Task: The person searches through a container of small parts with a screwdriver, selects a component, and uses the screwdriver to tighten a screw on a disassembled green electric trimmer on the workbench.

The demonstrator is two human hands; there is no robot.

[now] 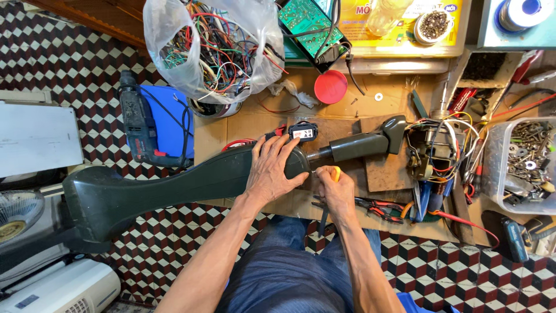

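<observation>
A long dark green plastic fan stand housing (174, 185) lies across my lap and the cardboard-covered workbench (231, 124). My left hand (270, 168) rests flat on its right end, fingers spread over the top. My right hand (335, 191) is closed around a yellow-handled tool (335, 172), held at the joint where a dark neck piece (362, 145) meets the housing. The neck leads to a bare fan motor (431, 152) with coloured wires. A small black part with a white label (302, 132) sits just beyond my left fingers.
A plastic bag of tangled wires (214, 46), a green circuit board (310, 23) and a red lid (330, 87) lie at the back. A power drill (139, 122) lies on a blue stool at left. Red-handled pliers (379, 208) and a clear box of screws (524, 162) are at right.
</observation>
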